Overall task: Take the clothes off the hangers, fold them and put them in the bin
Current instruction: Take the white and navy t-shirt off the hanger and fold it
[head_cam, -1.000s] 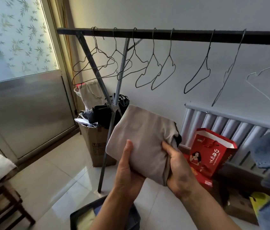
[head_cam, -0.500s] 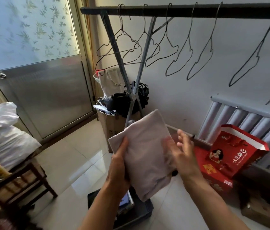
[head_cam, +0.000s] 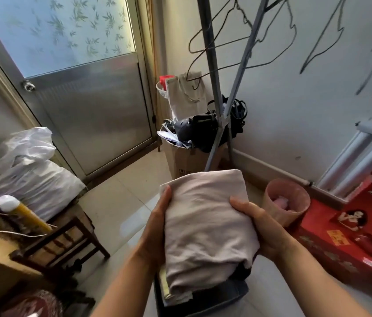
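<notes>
Centrally, left hand (head_cam: pixel 157 227) and right hand (head_cam: pixel 264 229) gripping opposite sides of 1 folded beige garment (head_cam: pixel 205 225), held directly above the dark bin (head_cam: pixel 230 297) on the floor, wire hangers (head_cam: pixel 224 40) behind, pink basket (head_cam: pixel 278 216) right.

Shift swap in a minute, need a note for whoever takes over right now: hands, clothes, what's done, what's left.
Left hand: grips the left edge of the folded beige garment.
Right hand: grips its right side.
The garment is held over the dark bin; some fabric already shows in it.
Done: piece off its hanger and folded; hangers in view are bare.
Left: lower it into the bin, then check the rest of the rack, which is out of view.
</notes>
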